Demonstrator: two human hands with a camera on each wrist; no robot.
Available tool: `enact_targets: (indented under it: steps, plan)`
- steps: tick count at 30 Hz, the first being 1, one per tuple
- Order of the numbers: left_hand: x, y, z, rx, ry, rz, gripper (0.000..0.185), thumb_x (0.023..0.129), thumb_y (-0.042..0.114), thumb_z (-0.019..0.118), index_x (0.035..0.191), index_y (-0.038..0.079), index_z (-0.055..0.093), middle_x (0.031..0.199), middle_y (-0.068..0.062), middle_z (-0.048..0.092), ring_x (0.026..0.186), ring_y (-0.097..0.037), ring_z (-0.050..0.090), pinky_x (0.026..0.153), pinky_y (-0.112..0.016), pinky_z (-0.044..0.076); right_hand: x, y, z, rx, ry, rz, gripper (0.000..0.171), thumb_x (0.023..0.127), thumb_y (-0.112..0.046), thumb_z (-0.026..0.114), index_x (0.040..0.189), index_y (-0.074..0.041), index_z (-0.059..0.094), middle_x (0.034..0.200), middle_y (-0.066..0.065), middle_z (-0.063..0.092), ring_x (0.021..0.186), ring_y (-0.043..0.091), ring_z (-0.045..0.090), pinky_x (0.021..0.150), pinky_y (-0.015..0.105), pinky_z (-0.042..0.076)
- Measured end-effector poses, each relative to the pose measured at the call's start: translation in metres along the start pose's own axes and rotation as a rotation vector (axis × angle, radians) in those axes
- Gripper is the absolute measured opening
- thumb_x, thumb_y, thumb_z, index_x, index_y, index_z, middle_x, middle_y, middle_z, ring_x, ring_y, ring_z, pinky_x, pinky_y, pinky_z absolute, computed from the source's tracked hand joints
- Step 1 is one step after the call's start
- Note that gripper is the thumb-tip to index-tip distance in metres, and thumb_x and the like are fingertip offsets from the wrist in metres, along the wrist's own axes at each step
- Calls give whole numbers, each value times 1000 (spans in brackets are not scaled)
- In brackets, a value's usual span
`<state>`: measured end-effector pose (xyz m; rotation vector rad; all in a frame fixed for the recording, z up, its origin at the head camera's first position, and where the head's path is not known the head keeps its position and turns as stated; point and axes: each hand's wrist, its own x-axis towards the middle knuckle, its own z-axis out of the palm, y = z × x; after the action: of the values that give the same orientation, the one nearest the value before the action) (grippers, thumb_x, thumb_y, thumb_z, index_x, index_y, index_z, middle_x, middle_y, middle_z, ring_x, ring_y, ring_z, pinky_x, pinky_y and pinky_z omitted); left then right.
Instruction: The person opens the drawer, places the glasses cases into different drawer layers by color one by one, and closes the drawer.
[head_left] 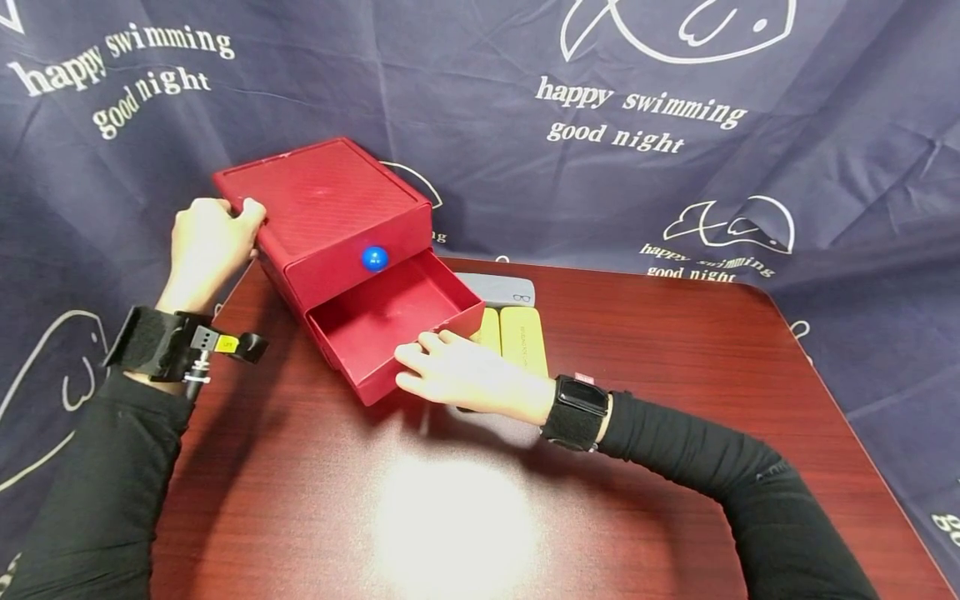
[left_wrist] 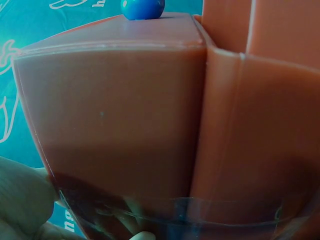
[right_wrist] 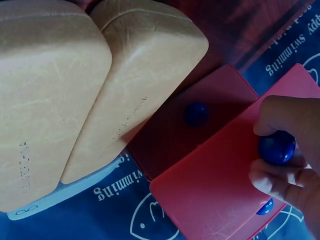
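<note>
the left hand (head_left: 206, 246) curls over the back corner of the red box (head_left: 322, 204), bracing it on the table (head_left: 675, 375). right hand (head_left: 465, 375) pinches the knob (right_wrist: 276, 147) of the open drawer (head_left: 390, 321); best to pull straight, keeping the box steady.

1. The drawer box (head_left: 322, 200) is red, with a fine ribbed texture on its top.
2. Its open drawer (head_left: 390, 321) is the same red inside and out.
3. The upper drawer's knob (head_left: 374, 258) is glossy blue.
4. Two cases (head_left: 517, 337) are yellow; a third case (head_left: 498, 289) is grey.
5. The table (head_left: 675, 400) is dark reddish-brown woodgrain.
6. The backdrop cloth (head_left: 675, 167) is navy with white fish outlines and lettering.
7. Both sleeves (head_left: 750, 483) are black.
</note>
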<state>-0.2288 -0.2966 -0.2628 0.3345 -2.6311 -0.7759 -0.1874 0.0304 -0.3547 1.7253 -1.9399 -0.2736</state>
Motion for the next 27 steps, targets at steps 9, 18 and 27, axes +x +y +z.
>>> enact_targets:
  steps: [9, 18, 27]
  plan:
    - [0, 0, 0, -5, -3, 1, 46, 93, 32, 43, 87, -6, 69, 41, 31, 41, 49, 6, 41, 51, -28, 35, 0, -4, -6, -37, -50, 34, 24, 86, -14, 66, 109, -16, 62, 118, 6, 60, 95, 22, 57, 78, 31, 49]
    - [0, 0, 0, -1, 8, 15, 47, 94, 31, 42, 86, -7, 68, 44, 16, 54, 85, -51, 69, 53, -32, 35, -4, -9, -9, -66, -101, 55, 28, 90, -18, 67, 117, -20, 62, 126, 4, 61, 101, 22, 58, 84, 31, 50]
    - [1, -1, 0, -3, 3, 3, 47, 94, 32, 43, 86, -6, 68, 42, 25, 47, 52, -16, 58, 50, -30, 35, -9, -13, -12, -80, -108, 60, 28, 91, -19, 67, 119, -21, 62, 126, 4, 61, 102, 21, 57, 87, 32, 49]
